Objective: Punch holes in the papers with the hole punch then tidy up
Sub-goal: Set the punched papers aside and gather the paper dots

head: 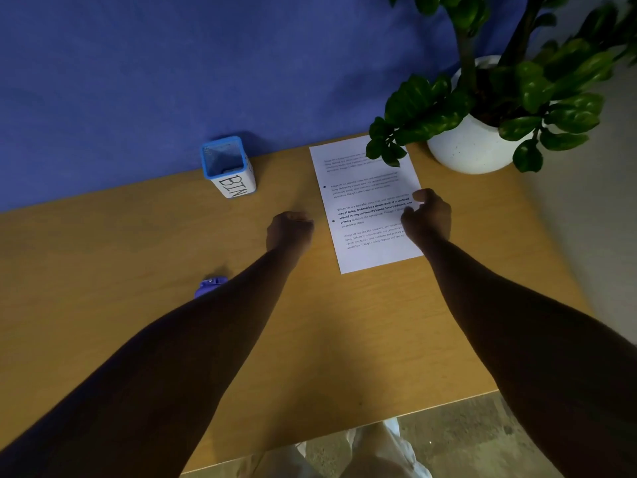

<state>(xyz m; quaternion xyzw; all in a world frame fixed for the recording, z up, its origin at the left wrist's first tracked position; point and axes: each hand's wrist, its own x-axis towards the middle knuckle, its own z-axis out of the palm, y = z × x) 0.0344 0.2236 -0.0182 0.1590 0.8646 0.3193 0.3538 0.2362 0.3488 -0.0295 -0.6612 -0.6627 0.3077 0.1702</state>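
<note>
The punched paper [368, 205] lies flat on the desk [138, 257] just right of the BIN box [229, 170]. The right hand [427, 219] rests loosely curled on its right edge; the left hand [287, 229], beside it, seems fisted, holding nothing visible. The purple hole punch [208, 286] peeks out beside the left forearm.

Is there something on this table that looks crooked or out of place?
The paper lies slightly askew to the table edge, its far corner under the plant leaves. The purple hole punch is mostly hidden behind the left forearm. Nothing looks spilled or damaged.
</note>
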